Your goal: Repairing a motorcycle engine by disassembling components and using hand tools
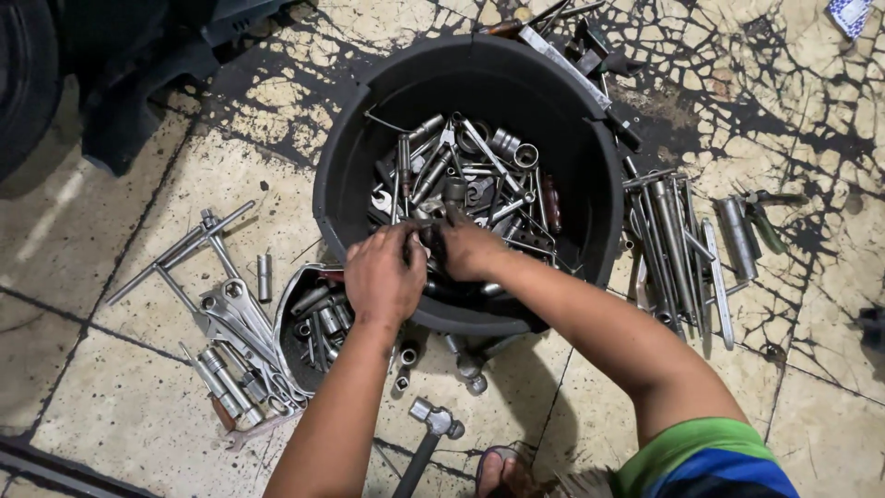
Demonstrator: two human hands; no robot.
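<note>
A black plastic bucket (pixel 350 138) stands on the stained tiled floor, holding several metal sockets, wrenches and extension bars (pixel 470 180). Both my hands reach over its near rim into the pile. My left hand (pixel 383 277) is curled with its fingers down among the tools. My right hand (pixel 466 244) meets it from the right, fingers also buried in the tools. What each hand grips is hidden by the fingers.
Left of the bucket lie a cross wrench (pixel 189 244), stacked spanners (pixel 240 318) and a small dish of sockets (pixel 313 318). Long bars and wrenches (pixel 673 249) lie to the right. A hammer (pixel 429 433) and my sandalled foot (pixel 502 475) are near the bottom edge.
</note>
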